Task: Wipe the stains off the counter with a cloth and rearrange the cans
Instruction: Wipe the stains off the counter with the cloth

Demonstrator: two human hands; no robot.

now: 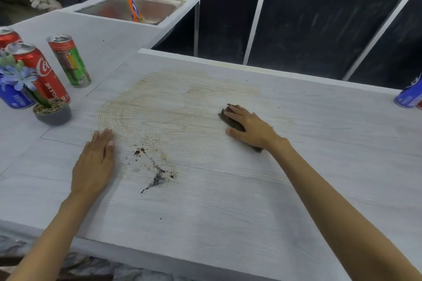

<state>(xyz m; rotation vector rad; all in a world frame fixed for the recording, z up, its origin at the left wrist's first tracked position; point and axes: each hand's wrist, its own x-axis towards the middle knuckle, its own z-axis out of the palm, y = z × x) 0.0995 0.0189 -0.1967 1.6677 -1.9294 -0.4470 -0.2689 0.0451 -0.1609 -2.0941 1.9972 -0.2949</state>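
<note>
Right grip (249, 126) lies open, fingers straight, pressing the cloth (234, 123) at three o'clock of the stain (164, 109); left grip (96, 159), open, rests flat on the desk (228, 212) at eight.

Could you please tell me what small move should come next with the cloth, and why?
Probably slide the right hand, pressing the brown cloth, left and toward the body onto the dark stain. That blotch looks thick and unwiped, whereas the pale smear beyond it is only faint. The left hand rests flat beside it.
</note>
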